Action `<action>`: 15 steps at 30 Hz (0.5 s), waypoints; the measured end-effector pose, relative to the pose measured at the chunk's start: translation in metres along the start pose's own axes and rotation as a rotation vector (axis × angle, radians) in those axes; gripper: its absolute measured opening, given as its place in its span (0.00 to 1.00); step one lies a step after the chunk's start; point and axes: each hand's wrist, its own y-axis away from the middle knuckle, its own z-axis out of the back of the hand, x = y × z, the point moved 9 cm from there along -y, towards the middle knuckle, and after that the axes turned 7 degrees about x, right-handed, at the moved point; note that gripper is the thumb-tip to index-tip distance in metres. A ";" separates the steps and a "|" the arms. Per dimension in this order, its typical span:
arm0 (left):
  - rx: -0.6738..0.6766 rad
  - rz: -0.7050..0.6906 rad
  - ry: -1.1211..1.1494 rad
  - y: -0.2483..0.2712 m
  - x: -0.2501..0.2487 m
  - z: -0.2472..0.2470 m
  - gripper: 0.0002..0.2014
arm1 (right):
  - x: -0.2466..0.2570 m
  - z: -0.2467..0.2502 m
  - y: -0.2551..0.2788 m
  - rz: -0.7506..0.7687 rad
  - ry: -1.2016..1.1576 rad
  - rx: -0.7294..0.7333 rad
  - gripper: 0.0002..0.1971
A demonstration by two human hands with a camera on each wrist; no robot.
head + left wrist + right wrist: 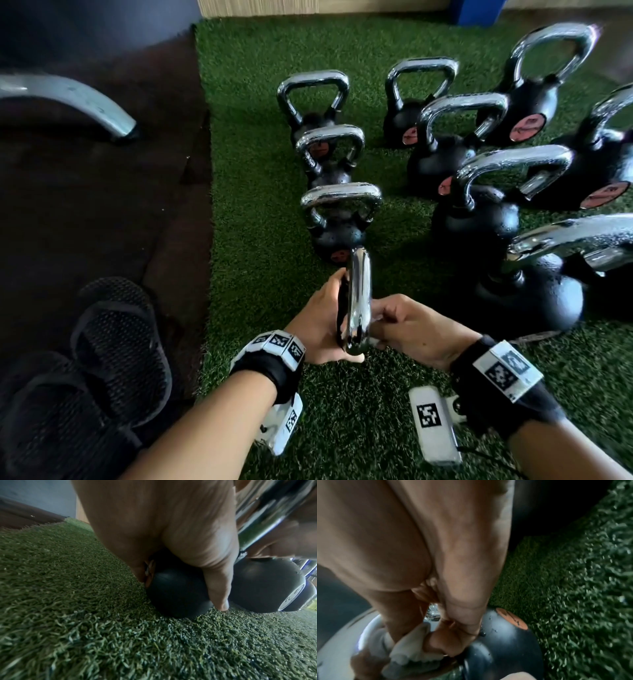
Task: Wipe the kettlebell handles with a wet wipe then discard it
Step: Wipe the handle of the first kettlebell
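The nearest kettlebell (358,301) stands on green turf, its chrome handle seen edge-on between my hands. My left hand (325,315) wraps around its black body (176,595) from the left, the thumb (217,588) lying down the ball. My right hand (400,322) pinches a crumpled white wet wipe (411,646) against the chrome handle (368,628) from the right. In the head view only a sliver of the wipe (375,342) shows under the handle. A red label (511,618) sits on the black ball.
Several more chrome-handled kettlebells stand in rows beyond, one close ahead (339,219) and a large one at right (534,294). Black sandals (102,359) lie on the dark mat at left. A curved metal leg (85,102) is at the far left.
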 end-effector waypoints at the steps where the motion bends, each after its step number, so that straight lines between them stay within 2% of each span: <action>1: 0.009 0.015 -0.008 0.000 0.002 -0.001 0.77 | -0.002 0.000 -0.002 0.008 -0.102 0.009 0.08; 5: -0.002 0.032 -0.017 -0.004 0.007 -0.003 0.78 | -0.002 -0.002 -0.006 0.072 -0.359 0.044 0.13; 10: 0.003 0.038 -0.012 -0.005 0.011 -0.004 0.79 | -0.012 0.004 -0.004 0.083 -0.391 0.000 0.20; 15: -0.038 -0.058 -0.102 -0.005 -0.005 0.004 0.78 | -0.019 0.016 -0.008 0.146 -0.566 -0.126 0.16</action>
